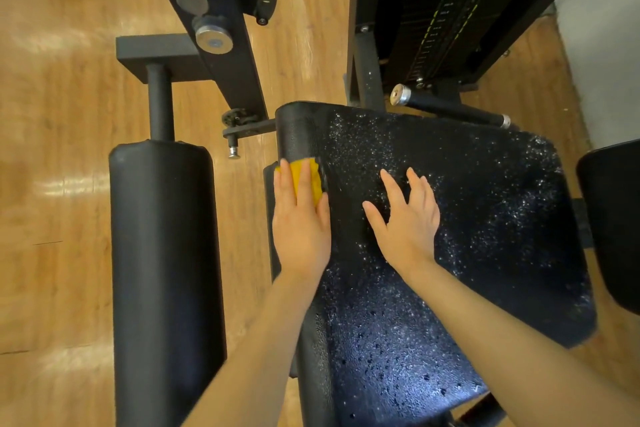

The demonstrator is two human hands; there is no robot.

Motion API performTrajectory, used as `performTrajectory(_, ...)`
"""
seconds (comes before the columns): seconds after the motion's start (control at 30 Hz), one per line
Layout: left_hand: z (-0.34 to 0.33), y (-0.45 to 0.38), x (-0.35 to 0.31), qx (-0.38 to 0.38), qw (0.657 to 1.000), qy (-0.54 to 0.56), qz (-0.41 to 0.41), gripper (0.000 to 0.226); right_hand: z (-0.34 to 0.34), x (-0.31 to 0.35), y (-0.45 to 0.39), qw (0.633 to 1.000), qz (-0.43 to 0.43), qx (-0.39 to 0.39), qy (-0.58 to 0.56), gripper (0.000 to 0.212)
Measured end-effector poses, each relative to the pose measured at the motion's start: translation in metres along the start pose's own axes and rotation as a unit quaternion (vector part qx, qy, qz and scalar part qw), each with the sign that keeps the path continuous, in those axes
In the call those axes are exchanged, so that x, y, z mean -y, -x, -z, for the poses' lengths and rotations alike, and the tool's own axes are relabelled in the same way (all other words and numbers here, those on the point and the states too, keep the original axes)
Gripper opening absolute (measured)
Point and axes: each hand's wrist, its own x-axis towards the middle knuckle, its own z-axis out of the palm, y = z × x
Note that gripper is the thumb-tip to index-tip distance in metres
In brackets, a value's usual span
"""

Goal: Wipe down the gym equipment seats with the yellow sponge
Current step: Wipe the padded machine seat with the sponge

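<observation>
left hand (300, 218) flat grip pressing yellow sponge (311, 180) at seat (485, 218) left edge, right hand (408, 218) spread mid-seat

The left hand (300, 218) covers most of the sponge (313, 180); only a yellow strip shows at 12 o'clock past the fingers. Both forearms run out of frame at 6 o'clock. The seat (450, 236) is cut off at 6 o'clock, and the right hand (407, 218) hides part of its wet top. A second pad (613, 218) at 3 o'clock is clipped by the edge. The roller (162, 270) is cut at 6 o'clock. Numbers on the weight stack (446, 21) at 1 o'clock are too small to read.
</observation>
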Motion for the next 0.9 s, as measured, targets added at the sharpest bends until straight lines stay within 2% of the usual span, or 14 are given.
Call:
performTrajectory(0.13,-0.002,0.017,0.004,0.003,1.0,-0.005,0.017,0.056,-0.002,-0.001,0.0,1.0,0.003,-0.003,-0.004,0.057)
performTrajectory(0.4,0.005,-0.116,-0.023,-0.018,0.999,-0.023,0.015,0.053,0.0,-0.002,-0.001,1.0,0.005,0.008,0.003,0.057)
performTrajectory(0.53,0.002,-0.077,-0.009,-0.033,0.999,0.023,0.008,0.054,0.0,-0.002,-0.001,1.0,0.002,0.014,0.002,0.057)
performTrajectory(0.63,-0.003,-0.018,0.01,-0.016,0.996,0.07,0.048,0.056,0.001,-0.002,-0.001,1.0,0.001,0.015,0.0,0.057)
performTrajectory(0.73,-0.005,0.02,0.018,0.003,0.995,0.06,0.076,0.058,0.001,-0.001,0.0,1.0,0.002,0.013,0.003,0.058)
performTrajectory(0.9,-0.003,-0.042,0.009,-0.004,0.995,0.079,0.067,0.059,-0.002,-0.002,0.0,1.0,0.005,0.012,0.008,0.058)
